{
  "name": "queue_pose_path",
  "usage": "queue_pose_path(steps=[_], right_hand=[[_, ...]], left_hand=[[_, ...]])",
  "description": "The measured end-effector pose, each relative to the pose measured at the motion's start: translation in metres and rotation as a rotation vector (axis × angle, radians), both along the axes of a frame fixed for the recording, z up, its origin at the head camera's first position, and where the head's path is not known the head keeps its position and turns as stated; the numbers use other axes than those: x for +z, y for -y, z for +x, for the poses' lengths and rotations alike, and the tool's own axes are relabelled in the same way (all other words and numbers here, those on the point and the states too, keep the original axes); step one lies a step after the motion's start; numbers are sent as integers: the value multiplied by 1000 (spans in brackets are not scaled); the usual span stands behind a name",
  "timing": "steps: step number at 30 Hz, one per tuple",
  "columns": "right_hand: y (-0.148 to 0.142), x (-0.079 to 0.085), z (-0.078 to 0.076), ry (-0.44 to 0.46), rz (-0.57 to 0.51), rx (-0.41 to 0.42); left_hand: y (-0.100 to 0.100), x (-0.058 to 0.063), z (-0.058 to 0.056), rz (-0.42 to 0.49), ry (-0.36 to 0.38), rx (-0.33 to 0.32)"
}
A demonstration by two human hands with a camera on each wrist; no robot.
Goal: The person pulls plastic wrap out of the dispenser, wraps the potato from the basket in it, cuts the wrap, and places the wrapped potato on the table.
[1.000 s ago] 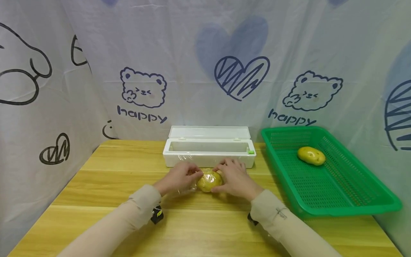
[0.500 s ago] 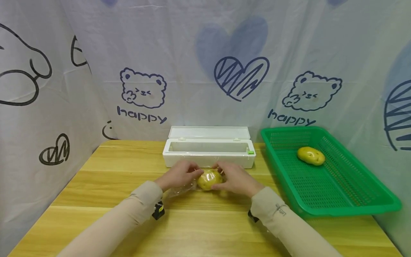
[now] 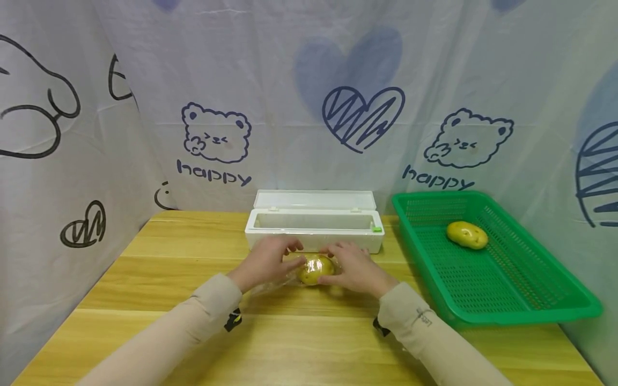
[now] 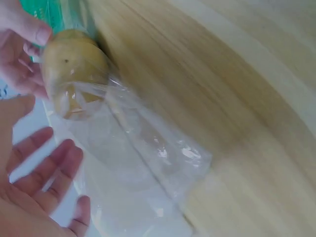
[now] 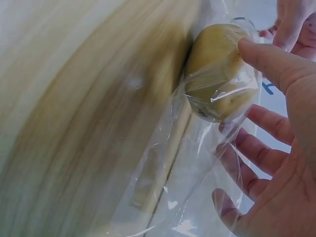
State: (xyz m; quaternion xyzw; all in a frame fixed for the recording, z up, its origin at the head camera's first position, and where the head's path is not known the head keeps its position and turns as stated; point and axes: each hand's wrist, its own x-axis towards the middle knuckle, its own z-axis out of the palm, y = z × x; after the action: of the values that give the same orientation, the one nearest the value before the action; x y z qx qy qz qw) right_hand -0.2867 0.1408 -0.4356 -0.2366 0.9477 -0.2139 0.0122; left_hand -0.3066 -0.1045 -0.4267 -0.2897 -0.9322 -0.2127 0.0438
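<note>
Wrapped potato [image 3: 315,270] is pinched by right grip [image 3: 356,269], left grip [image 3: 266,261] spread; basket [image 3: 492,292] holds another potato [image 3: 467,235].

Underside of the potato [image 3: 316,269] — out of sight, sleeve print [image 3: 424,317] — illegible.

Over along the right edge of the wooden tabletop [image 3: 309,348], I see a green plastic basket [image 3: 523,316] with perforated sides, a lone yellow potato [image 3: 466,235] lying toward its far edge. Beyond the tabletop's far edge hangs a pale cloth [image 3: 285,145], printed with hearts, bear faces [image 3: 216,134] and the word "happy".
</note>
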Motion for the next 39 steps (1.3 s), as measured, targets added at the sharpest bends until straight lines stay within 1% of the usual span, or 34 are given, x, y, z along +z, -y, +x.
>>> queue_pose_path(steps=[2,4,6,8,11,14,17,20,22,26,29,31,35,39], right_hand=[[0,0,1,-8,1,2],[-1,1,1,-11,-1,5],[-1,2,2,-11,-13,12],[-1,3,3,-10,-24,21],[-4,4,4,-3,-43,34],[-7,6,3,30,-86,32],[-12,13,2,59,-126,19],[-18,24,-2,68,-124,-9],[-23,33,-5,67,-106,-32],[-36,55,-10,96,-53,-106],[-46,72,-13,100,11,-166],[-52,80,-16,92,62,-200],[-62,88,-24,69,146,-265],[-67,87,-33,38,187,-299]], left_hand=[[-2,3,5,-34,-49,-41],[-3,4,10,-67,-73,-79],[-5,4,13,-93,-81,-100],[-6,3,14,-112,-83,-105],[-6,1,13,-115,-83,-105],[-6,1,13,-111,-91,-111],[-6,2,14,-113,-101,-119],[-7,4,15,-116,-100,-120],[-7,4,16,-122,-100,-117],[-6,6,17,-132,-113,-119],[-6,8,17,-130,-135,-125],[-6,8,18,-127,-143,-129],[-7,9,17,-125,-142,-134],[-9,9,14,-130,-145,-140]])
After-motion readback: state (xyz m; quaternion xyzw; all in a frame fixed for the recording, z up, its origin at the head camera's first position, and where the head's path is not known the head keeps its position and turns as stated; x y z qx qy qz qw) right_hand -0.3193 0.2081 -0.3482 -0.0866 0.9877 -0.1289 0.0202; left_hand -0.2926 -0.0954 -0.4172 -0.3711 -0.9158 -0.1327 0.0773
